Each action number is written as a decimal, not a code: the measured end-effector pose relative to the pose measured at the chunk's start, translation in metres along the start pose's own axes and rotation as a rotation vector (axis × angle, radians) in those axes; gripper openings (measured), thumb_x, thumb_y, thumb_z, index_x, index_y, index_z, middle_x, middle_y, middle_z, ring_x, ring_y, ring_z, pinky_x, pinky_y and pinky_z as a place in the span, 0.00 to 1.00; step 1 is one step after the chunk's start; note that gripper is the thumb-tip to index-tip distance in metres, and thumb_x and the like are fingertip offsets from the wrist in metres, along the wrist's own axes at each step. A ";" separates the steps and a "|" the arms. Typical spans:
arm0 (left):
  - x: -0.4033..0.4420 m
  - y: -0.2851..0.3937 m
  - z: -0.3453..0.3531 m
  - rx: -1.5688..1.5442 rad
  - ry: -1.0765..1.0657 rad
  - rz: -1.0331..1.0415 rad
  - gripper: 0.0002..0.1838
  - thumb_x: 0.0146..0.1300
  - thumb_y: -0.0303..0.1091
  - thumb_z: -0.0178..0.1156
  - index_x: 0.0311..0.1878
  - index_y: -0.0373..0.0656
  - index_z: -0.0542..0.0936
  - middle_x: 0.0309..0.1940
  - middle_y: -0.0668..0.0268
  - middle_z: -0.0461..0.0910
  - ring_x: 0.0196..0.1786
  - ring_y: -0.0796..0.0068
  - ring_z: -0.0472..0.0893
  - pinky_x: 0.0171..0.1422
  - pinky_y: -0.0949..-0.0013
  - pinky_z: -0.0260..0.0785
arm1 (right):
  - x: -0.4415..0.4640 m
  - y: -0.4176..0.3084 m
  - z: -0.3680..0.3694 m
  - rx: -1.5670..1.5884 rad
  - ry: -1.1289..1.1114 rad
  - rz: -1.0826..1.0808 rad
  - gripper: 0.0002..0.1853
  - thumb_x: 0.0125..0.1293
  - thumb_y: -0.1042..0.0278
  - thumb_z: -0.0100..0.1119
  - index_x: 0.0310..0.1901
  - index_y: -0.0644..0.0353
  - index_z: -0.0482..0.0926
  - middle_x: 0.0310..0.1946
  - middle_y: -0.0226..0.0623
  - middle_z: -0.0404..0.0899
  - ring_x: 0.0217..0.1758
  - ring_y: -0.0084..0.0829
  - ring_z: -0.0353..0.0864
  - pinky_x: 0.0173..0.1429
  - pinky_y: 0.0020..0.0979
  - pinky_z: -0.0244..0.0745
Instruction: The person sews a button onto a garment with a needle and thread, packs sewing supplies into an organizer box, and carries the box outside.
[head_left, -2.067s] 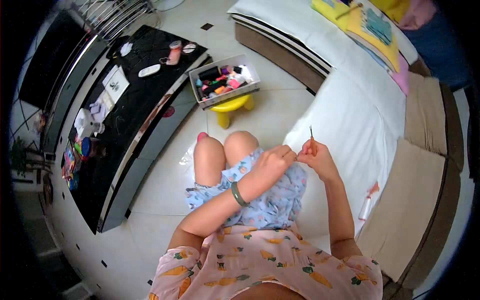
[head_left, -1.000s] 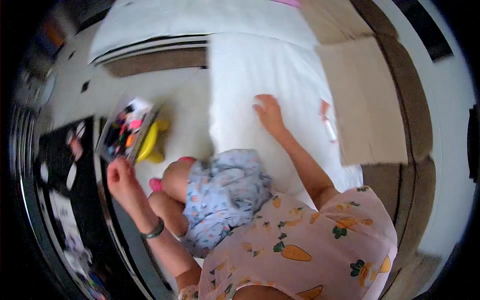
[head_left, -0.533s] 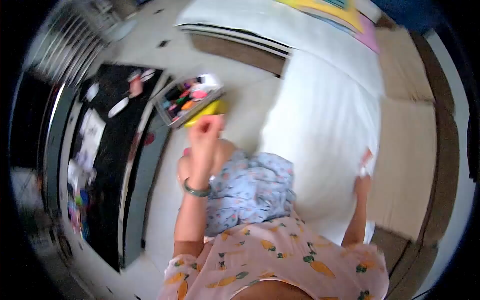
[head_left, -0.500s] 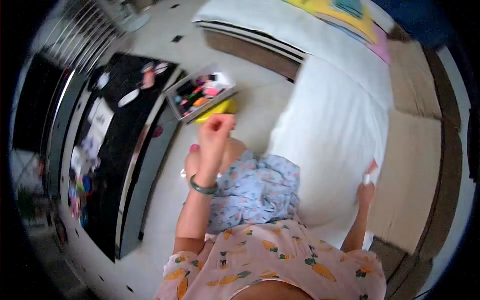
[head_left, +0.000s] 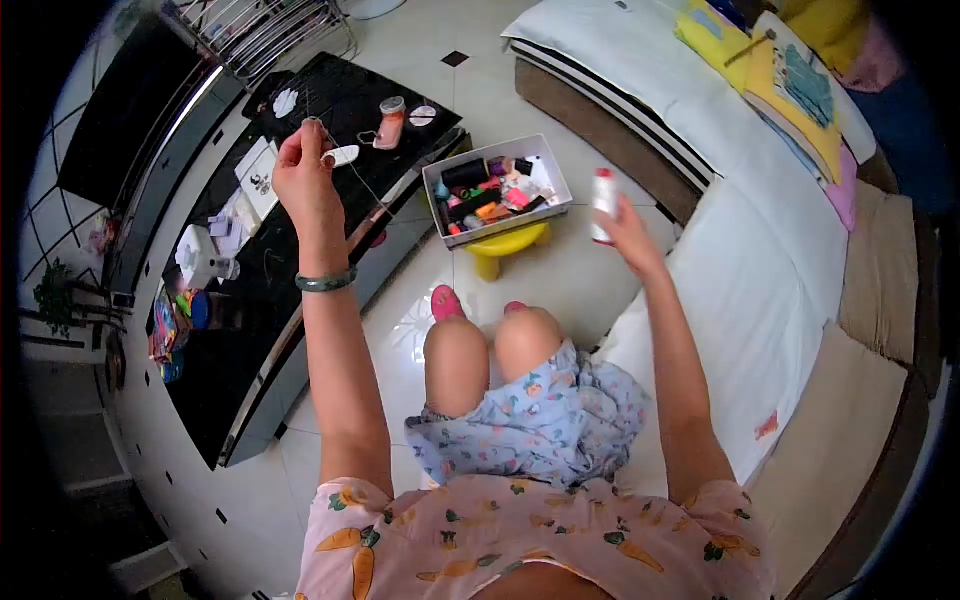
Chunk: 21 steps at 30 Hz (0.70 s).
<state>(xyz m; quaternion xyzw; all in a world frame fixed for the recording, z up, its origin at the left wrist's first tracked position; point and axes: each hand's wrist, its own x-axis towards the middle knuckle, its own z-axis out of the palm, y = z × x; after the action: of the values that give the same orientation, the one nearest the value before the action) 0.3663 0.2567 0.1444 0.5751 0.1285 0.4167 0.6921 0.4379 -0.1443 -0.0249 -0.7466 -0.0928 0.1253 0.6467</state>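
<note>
A: Near first. What's closest?
B: Patterned blue skirt (head_left: 530,425) across the lap, bare knees beyond it. Both arms reach forward, one either side.

A: Right hand (head_left: 630,237)?
B: Closed around a white tube with red ends (head_left: 604,212). Fingers wrap the lower part, top exposed. Long axis runs roughly away from the body, far end outward. Arm extended, wrist turned slightly inward.

A: Left hand (head_left: 308,180)?
B: Raised, thumb and fingertips pinched together on a thin pale strand (head_left: 368,186). Arm nearly straight, green bracelet (head_left: 326,280) at the wrist. Strand slants down toward the right; cannot tell where it ends.

A: Spacing?
B: Tube sits in the right grip, well apart from the left fingertips, off to their right. Strand slopes to the tube's side; no contact visible between them.

A: Farther out?
B: Open box (head_left: 510,226) of mixed small items on a yellow stool (head_left: 510,243), seen between the hands, tube just beside its right edge in view. Black table (head_left: 250,380) to the left, a pink container (head_left: 390,127) near its far end. Sofa with white cover (head_left: 740,300) to the right.

A: Farthest?
B: Folded cloths (head_left: 800,120) at the sofa's far end; metal rack beyond the table.
</note>
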 end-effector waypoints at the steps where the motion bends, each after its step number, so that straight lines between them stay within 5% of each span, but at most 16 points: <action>1: 0.003 -0.001 0.001 0.006 0.012 0.003 0.08 0.63 0.36 0.61 0.32 0.42 0.80 0.24 0.74 0.76 0.23 0.88 0.68 0.26 0.82 0.56 | 0.029 -0.012 0.029 -0.153 -0.128 0.034 0.22 0.62 0.59 0.60 0.53 0.63 0.69 0.42 0.40 0.78 0.42 0.33 0.79 0.44 0.34 0.75; 2: 0.000 -0.001 0.007 0.030 0.035 -0.035 0.09 0.63 0.37 0.61 0.32 0.42 0.80 0.24 0.74 0.76 0.24 0.88 0.67 0.26 0.81 0.56 | 0.056 -0.005 0.054 -0.445 -0.191 -0.079 0.21 0.61 0.60 0.60 0.51 0.63 0.70 0.41 0.39 0.78 0.41 0.30 0.78 0.45 0.32 0.75; 4: -0.004 -0.016 0.017 0.082 0.051 -0.087 0.09 0.63 0.37 0.61 0.31 0.42 0.80 0.23 0.74 0.75 0.24 0.88 0.67 0.26 0.81 0.55 | 0.093 0.002 0.106 -0.707 -0.303 -0.223 0.27 0.56 0.55 0.63 0.51 0.64 0.70 0.42 0.54 0.79 0.46 0.50 0.79 0.50 0.42 0.73; 8: -0.018 -0.061 0.032 0.104 0.057 -0.239 0.08 0.63 0.34 0.60 0.30 0.41 0.79 0.22 0.74 0.74 0.23 0.88 0.68 0.26 0.81 0.58 | 0.138 0.049 0.178 -0.843 -0.450 -0.122 0.26 0.48 0.61 0.70 0.48 0.64 0.74 0.43 0.52 0.79 0.48 0.49 0.79 0.52 0.42 0.73; 11: -0.028 -0.093 0.038 0.000 0.021 -0.346 0.08 0.63 0.34 0.60 0.30 0.41 0.79 0.21 0.75 0.74 0.23 0.89 0.67 0.26 0.82 0.57 | 0.142 0.056 0.191 -0.922 -0.409 -0.283 0.22 0.52 0.64 0.67 0.47 0.66 0.77 0.42 0.51 0.79 0.47 0.50 0.78 0.53 0.41 0.73; 13: -0.032 -0.112 0.033 -0.080 -0.005 -0.490 0.08 0.63 0.35 0.60 0.31 0.42 0.79 0.21 0.75 0.74 0.22 0.89 0.67 0.25 0.81 0.57 | 0.141 0.035 0.189 -0.777 -0.178 -0.539 0.19 0.57 0.66 0.62 0.48 0.67 0.77 0.41 0.51 0.80 0.45 0.45 0.80 0.52 0.39 0.74; 15: -0.038 -0.126 0.027 -0.215 -0.103 -0.652 0.07 0.64 0.34 0.59 0.32 0.42 0.79 0.22 0.74 0.74 0.22 0.88 0.67 0.26 0.81 0.58 | 0.131 -0.008 0.191 -0.029 -0.271 -0.151 0.16 0.69 0.65 0.51 0.52 0.64 0.77 0.42 0.38 0.82 0.43 0.25 0.79 0.49 0.27 0.73; 17: -0.046 -0.138 0.024 -0.323 -0.158 -0.759 0.07 0.66 0.34 0.58 0.32 0.43 0.79 0.26 0.75 0.75 0.26 0.87 0.69 0.30 0.82 0.59 | 0.111 -0.053 0.191 0.261 -0.298 -0.042 0.14 0.70 0.65 0.52 0.48 0.66 0.79 0.44 0.30 0.82 0.41 0.22 0.79 0.43 0.24 0.74; 21: -0.058 -0.145 0.025 -0.366 -0.232 -0.817 0.08 0.66 0.37 0.58 0.34 0.44 0.77 0.26 0.75 0.74 0.26 0.86 0.70 0.29 0.82 0.61 | 0.098 -0.063 0.199 0.296 -0.316 -0.038 0.14 0.70 0.68 0.51 0.49 0.67 0.78 0.41 0.32 0.80 0.39 0.21 0.77 0.42 0.23 0.72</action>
<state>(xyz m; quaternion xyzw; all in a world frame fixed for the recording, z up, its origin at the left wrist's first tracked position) 0.4087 0.1990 0.0038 0.3885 0.1904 0.0584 0.8996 0.4712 0.0817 0.0046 -0.6127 -0.1875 0.2407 0.7290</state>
